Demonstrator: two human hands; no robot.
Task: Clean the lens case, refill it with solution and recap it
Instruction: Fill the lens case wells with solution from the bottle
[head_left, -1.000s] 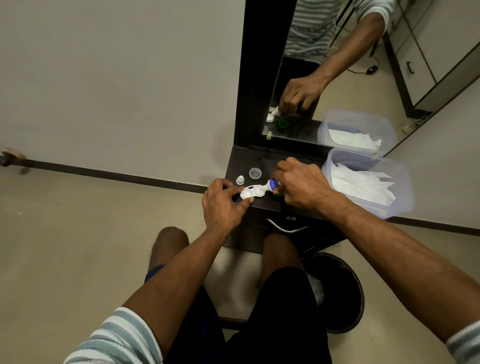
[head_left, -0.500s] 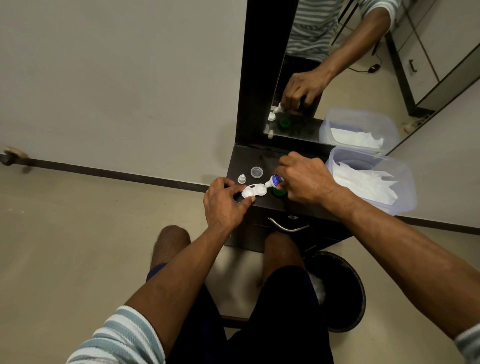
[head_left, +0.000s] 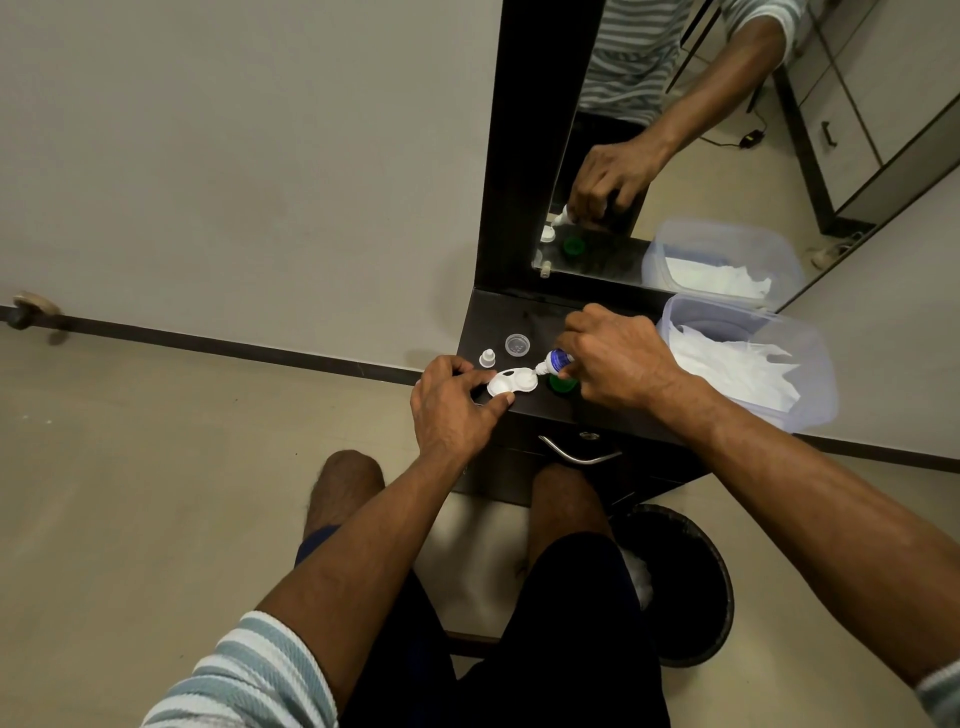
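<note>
White lens case (head_left: 511, 383) lying flat near the front left edge of a dark cabinet top (head_left: 524, 322), two round wells joined side by side, both uncapped, the left well showing a dark patch at its upper rim. Pinned at its left end by the left hand (head_left: 451, 410), thumb below and a fingertip above, pinching the rim. Tipped over the right well: a small solution bottle (head_left: 555, 361) with blue label and white nozzle, nozzle just at the well's edge, gripped by the curled fingers of the right hand (head_left: 615, 358). Most of the bottle hidden inside that fist; liquid in the wells too small to make out. A green cap (head_left: 560, 384) just right of the case, half covered by the right hand. Behind the case, apart from it, a small white cap (head_left: 487, 358) and a clear round lid (head_left: 517, 344). To the right, a translucent plastic tub (head_left: 810, 364) holding white tissues (head_left: 737, 369), close beside the right wrist. Behind, a dark-framed mirror (head_left: 675, 156) reflecting hand and tub. Below the top, a drawer handle (head_left: 576, 454); on the floor at right, a black bin (head_left: 691, 587), partly hidden by the right forearm.
</note>
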